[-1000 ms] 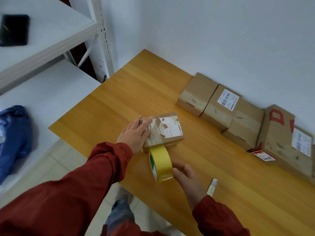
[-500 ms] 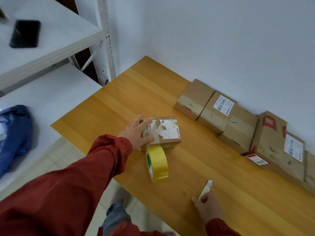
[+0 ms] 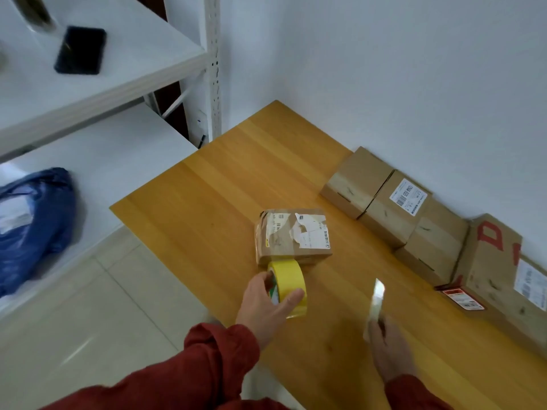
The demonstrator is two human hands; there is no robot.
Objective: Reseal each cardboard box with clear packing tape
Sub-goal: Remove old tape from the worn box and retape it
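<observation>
My left hand (image 3: 266, 306) curls round the upright yellow roll of packing tape (image 3: 291, 287) near the wooden desk's (image 3: 207, 202) front edge, just beside the small brown cardboard box (image 3: 293, 236). My right hand (image 3: 387, 347) pinches a slim white cutter (image 3: 377, 297).

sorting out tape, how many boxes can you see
5. Torn-label box beside the tape; four in a row along the wall: end box, labelled box, plain box, red-lettered box. More may lie past the right edge.
</observation>
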